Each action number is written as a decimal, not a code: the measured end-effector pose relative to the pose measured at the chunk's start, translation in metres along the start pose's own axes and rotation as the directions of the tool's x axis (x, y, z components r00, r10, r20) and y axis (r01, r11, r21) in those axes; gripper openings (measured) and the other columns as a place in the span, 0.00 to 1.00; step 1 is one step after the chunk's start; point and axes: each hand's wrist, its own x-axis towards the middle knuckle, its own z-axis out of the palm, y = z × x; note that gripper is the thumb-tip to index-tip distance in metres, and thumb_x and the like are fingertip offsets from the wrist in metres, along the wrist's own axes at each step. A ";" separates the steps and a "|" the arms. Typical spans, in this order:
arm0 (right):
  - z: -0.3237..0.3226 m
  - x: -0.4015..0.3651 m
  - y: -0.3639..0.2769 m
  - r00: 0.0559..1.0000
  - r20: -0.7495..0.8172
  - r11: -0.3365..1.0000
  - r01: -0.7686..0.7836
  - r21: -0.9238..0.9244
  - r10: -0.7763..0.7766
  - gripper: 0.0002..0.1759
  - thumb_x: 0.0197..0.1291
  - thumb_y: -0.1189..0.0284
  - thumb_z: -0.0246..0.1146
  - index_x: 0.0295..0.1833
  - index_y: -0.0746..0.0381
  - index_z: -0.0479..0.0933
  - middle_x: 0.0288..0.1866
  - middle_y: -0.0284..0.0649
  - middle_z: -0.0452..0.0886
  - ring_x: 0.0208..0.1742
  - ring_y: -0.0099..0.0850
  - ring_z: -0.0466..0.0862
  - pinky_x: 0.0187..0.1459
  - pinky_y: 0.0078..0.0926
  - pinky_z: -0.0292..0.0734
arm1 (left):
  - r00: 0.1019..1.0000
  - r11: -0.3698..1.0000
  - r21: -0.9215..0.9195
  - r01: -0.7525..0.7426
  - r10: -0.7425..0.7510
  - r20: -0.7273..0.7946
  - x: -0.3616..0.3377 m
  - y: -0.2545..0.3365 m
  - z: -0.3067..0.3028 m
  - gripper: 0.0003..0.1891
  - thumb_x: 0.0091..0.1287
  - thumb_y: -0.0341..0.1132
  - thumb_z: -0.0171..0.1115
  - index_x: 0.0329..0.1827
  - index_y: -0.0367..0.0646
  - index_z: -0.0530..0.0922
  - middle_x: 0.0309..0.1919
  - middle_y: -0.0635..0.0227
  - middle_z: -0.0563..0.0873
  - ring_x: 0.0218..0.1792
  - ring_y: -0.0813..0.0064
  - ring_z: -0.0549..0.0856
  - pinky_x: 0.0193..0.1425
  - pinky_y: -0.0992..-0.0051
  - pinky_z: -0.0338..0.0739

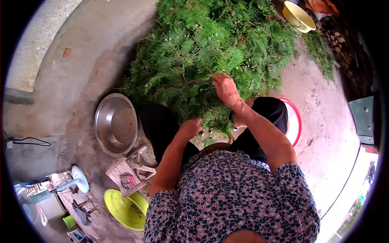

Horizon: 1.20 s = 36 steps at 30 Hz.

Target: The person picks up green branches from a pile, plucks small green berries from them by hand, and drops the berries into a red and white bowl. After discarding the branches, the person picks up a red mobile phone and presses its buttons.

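Note:
A large heap of green evergreen branches lies on the ground in front of my knees. My right hand reaches to its near side, fingers closed on the end of a brown-stemmed evergreen branch. That branch stretches left across the heap. Lower, by my left knee, my left hand is a closed fist; whatever it may hold is hidden. Loose green sprigs lie between my legs, just right of the left hand.
A metal basin stands left of my leg, with a small wooden stool and a yellow-green basin behind it. A red-rimmed basin sits by my right leg. A yellow tub is at the far right.

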 end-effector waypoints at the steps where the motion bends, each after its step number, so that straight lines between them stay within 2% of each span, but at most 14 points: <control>1: 0.006 0.004 0.003 1.000 0.000 1.000 -0.007 0.007 0.007 0.15 0.54 0.71 0.60 0.47 0.65 0.75 0.45 0.52 0.78 0.46 0.52 0.77 0.48 0.41 0.73 | 1.000 1.000 0.004 0.005 -0.005 0.007 -0.004 0.000 0.005 0.20 0.58 0.40 0.59 0.51 0.39 0.73 0.42 0.49 0.81 0.44 0.50 0.80 0.46 0.57 0.74; 3: 0.018 0.012 0.002 0.987 0.045 0.985 -0.159 0.062 0.156 0.17 0.53 0.70 0.61 0.47 0.66 0.75 0.46 0.52 0.78 0.47 0.50 0.77 0.49 0.40 0.73 | 0.999 0.999 0.053 -0.008 0.006 0.044 -0.012 0.001 0.011 0.24 0.59 0.40 0.59 0.58 0.39 0.71 0.48 0.50 0.79 0.50 0.53 0.79 0.51 0.64 0.73; 5: 0.022 0.018 -0.005 0.973 0.087 0.973 -0.219 0.071 0.213 0.14 0.52 0.70 0.62 0.44 0.66 0.77 0.41 0.52 0.80 0.43 0.47 0.80 0.46 0.39 0.75 | 0.994 0.994 0.076 -0.083 0.088 -0.069 -0.021 0.018 -0.001 0.20 0.58 0.39 0.60 0.52 0.39 0.74 0.39 0.50 0.81 0.40 0.51 0.81 0.41 0.59 0.75; 7: 0.019 0.014 -0.025 0.904 0.300 0.921 -0.360 0.151 0.304 0.11 0.52 0.70 0.62 0.39 0.64 0.79 0.33 0.51 0.80 0.38 0.45 0.81 0.40 0.37 0.77 | 0.949 0.982 -0.187 0.033 -0.090 -0.304 -0.022 0.021 -0.011 0.19 0.57 0.36 0.61 0.50 0.39 0.76 0.38 0.50 0.82 0.40 0.51 0.81 0.42 0.63 0.76; 8: 0.023 0.008 -0.031 0.962 0.159 0.949 -0.252 0.192 0.223 0.08 0.51 0.70 0.61 0.34 0.63 0.80 0.28 0.49 0.80 0.34 0.46 0.81 0.36 0.36 0.78 | 0.834 0.949 -0.291 -0.121 -0.062 -0.549 -0.014 0.008 -0.008 0.16 0.57 0.33 0.63 0.48 0.38 0.78 0.36 0.54 0.84 0.37 0.60 0.84 0.42 0.70 0.77; 11: 0.019 -0.013 -0.055 0.995 -0.010 0.967 -0.097 0.237 0.103 0.07 0.52 0.71 0.61 0.31 0.64 0.76 0.26 0.48 0.78 0.31 0.48 0.79 0.31 0.39 0.75 | 0.635 0.816 -0.555 -0.162 -0.344 -0.691 -0.007 0.030 -0.059 0.13 0.63 0.33 0.61 0.47 0.36 0.78 0.36 0.66 0.83 0.36 0.81 0.79 0.41 0.78 0.75; 12: 0.017 -0.022 -0.062 0.996 -0.007 0.973 -0.080 0.215 0.084 0.06 0.52 0.73 0.61 0.32 0.65 0.77 0.27 0.48 0.78 0.31 0.47 0.80 0.31 0.37 0.75 | 0.635 0.745 -0.643 -0.177 -0.413 -0.653 0.002 0.014 -0.064 0.14 0.63 0.34 0.60 0.50 0.38 0.77 0.38 0.69 0.82 0.36 0.80 0.79 0.40 0.78 0.75; 15: 0.013 -0.043 -0.080 0.994 0.041 0.972 -0.105 0.212 0.099 0.06 0.53 0.74 0.60 0.35 0.66 0.76 0.27 0.49 0.77 0.30 0.47 0.79 0.31 0.36 0.74 | 0.724 0.215 -0.953 -0.213 -0.621 -0.302 0.006 0.049 -0.097 0.17 0.63 0.37 0.61 0.54 0.44 0.75 0.37 0.72 0.79 0.35 0.79 0.78 0.37 0.75 0.77; 21: 0.008 -0.064 -0.094 0.988 0.154 0.922 -0.088 0.377 0.032 0.13 0.56 0.65 0.63 0.35 0.66 0.76 0.28 0.44 0.79 0.28 0.40 0.80 0.31 0.33 0.74 | 0.825 0.074 -0.971 -0.227 -0.516 -0.232 0.022 0.020 -0.056 0.13 0.60 0.30 0.62 0.47 0.41 0.75 0.34 0.71 0.78 0.36 0.77 0.79 0.35 0.75 0.77; 23: 0.012 -0.067 -0.079 0.706 0.579 0.384 -0.708 0.593 0.407 0.22 0.58 0.55 0.63 0.36 0.66 0.77 0.30 0.38 0.80 0.31 0.31 0.80 0.33 0.30 0.74 | 0.821 0.075 -0.976 -0.203 -0.530 -0.212 0.015 0.021 -0.052 0.09 0.60 0.27 0.61 0.43 0.40 0.74 0.33 0.69 0.78 0.35 0.75 0.80 0.36 0.74 0.77; 27: 0.018 -0.055 -0.060 0.610 0.451 0.026 -0.612 0.790 0.652 0.28 0.58 0.53 0.62 0.50 0.67 0.72 0.43 0.40 0.78 0.47 0.31 0.77 0.48 0.32 0.73 | 0.839 0.070 -0.988 -0.141 -0.521 -0.157 -0.002 0.041 -0.047 0.07 0.61 0.25 0.59 0.41 0.39 0.74 0.33 0.68 0.78 0.35 0.73 0.81 0.38 0.73 0.77; 31: 0.024 -0.040 -0.028 0.574 0.513 -0.400 -0.323 0.858 0.638 0.24 0.59 0.59 0.63 0.52 0.66 0.71 0.50 0.41 0.76 0.49 0.35 0.76 0.51 0.36 0.72 | 0.879 0.033 -0.992 -0.119 -0.462 -0.121 -0.019 0.056 -0.028 0.08 0.62 0.28 0.59 0.43 0.41 0.74 0.35 0.70 0.77 0.35 0.75 0.80 0.37 0.73 0.77; 35: 0.025 -0.046 -0.020 0.715 0.442 -0.408 -0.236 0.882 0.542 0.10 0.59 0.66 0.63 0.37 0.63 0.77 0.36 0.38 0.80 0.40 0.32 0.79 0.46 0.33 0.74 | 0.888 0.214 -0.970 0.118 -0.460 0.007 -0.033 0.081 -0.030 0.13 0.64 0.36 0.58 0.47 0.40 0.73 0.34 0.69 0.79 0.29 0.72 0.83 0.29 0.76 0.76; 36: 0.017 -0.048 -0.025 0.685 0.436 -0.394 -0.230 0.890 0.584 0.09 0.58 0.69 0.64 0.31 0.64 0.78 0.30 0.36 0.80 0.36 0.30 0.80 0.43 0.32 0.75 | 0.879 0.472 -0.834 0.286 -0.477 0.031 -0.037 0.084 -0.037 0.16 0.63 0.38 0.59 0.48 0.38 0.73 0.31 0.65 0.80 0.28 0.71 0.84 0.28 0.75 0.77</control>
